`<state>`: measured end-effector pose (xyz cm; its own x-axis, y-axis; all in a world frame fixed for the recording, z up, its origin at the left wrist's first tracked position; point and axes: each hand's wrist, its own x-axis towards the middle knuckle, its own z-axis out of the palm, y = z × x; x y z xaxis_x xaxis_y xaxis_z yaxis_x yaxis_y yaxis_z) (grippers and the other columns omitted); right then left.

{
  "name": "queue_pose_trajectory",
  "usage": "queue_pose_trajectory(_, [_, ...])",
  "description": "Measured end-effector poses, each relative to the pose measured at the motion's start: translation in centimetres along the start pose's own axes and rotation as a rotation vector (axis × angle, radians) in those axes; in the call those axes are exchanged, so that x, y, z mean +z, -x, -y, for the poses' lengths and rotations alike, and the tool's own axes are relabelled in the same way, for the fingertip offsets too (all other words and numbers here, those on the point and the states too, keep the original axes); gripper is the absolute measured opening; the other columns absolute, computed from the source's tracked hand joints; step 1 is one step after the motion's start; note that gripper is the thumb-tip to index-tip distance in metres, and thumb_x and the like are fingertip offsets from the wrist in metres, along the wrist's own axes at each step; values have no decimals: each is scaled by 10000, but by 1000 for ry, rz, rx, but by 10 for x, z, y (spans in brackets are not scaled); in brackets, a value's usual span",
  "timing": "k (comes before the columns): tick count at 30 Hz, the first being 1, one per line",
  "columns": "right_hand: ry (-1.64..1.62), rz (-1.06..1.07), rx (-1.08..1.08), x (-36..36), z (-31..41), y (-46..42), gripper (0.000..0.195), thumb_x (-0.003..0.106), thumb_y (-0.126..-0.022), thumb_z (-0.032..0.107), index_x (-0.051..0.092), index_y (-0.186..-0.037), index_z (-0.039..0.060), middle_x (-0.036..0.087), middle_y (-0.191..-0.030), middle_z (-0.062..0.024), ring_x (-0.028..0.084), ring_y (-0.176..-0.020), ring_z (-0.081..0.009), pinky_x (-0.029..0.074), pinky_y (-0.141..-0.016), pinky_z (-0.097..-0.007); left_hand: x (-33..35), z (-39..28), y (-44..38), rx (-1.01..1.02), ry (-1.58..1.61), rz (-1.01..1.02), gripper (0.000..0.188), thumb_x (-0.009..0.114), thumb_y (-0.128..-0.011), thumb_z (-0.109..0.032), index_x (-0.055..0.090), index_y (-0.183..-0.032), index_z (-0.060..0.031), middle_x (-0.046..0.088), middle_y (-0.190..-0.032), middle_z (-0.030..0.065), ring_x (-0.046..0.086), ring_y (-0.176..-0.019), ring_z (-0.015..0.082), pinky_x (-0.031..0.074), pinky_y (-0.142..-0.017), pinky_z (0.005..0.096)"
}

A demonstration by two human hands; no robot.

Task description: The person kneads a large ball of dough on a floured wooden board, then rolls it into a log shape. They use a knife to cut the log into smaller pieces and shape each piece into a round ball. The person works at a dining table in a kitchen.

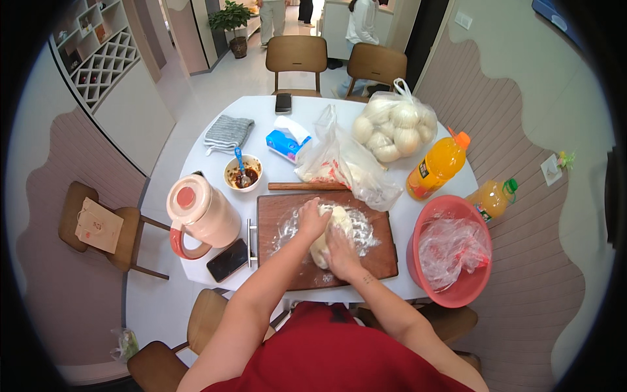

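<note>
A lump of pale dough lies on a floured dark wooden board. My left hand rests against its upper left side, fingers curled at the far end. Along the right side, my right hand presses on the dough with its palm and fingers. Both hands touch the dough. White flour is spread around it. Just beyond the board's far edge lies a wooden rolling pin, its right end covered by a plastic bag of flour. A metal handle sits at the board's left edge.
Left of the board are a pink jug, a phone and a bowl of dark sauce. To the right stand a red basin and two orange drink bottles. Farther back are tissues and bagged round white items.
</note>
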<state>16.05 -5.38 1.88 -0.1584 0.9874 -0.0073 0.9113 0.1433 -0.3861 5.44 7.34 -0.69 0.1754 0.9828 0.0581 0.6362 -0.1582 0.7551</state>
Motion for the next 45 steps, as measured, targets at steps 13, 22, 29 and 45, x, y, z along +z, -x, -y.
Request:
queue_pose_trajectory(13, [-762,-267,82,-43,-38,13,306,596,-862,203,631,-1108,26,594,-1187,-154,515,-1147,-310,394,-969,-381,-32,-52,39,463,-251,136,250,681,-685,-111,672,-933,-82,584,-950,123,518,-960,339,433,-835,417])
queue_pose_trajectory(22, [-164,-114,-98,-12,-21,25,539,606,-857,306,429,-1332,121,379,-1375,-160,337,-1272,-397,253,-1059,-507,-63,-40,119,538,-358,102,944,771,-647,-475,332,-1381,-76,304,-1363,221,297,-1260,400,241,-1002,580])
queue_pose_trajectory(29, [109,-21,5,8,-40,-12,656,630,-829,355,357,-1385,140,350,-1383,-137,333,-1245,-386,258,-1026,-544,-29,-10,63,486,-521,270,1088,696,-654,-613,229,-1434,-14,301,-1422,239,278,-1316,407,180,-1056,610])
queue_pose_trajectory(45, [-97,86,-18,-35,-25,-1,575,581,-863,364,415,-1374,162,345,-1394,-173,307,-1274,-383,223,-1022,-579,-70,-37,91,457,-456,408,938,685,-686,-576,371,-1371,-17,397,-1318,196,291,-1290,388,192,-1030,595])
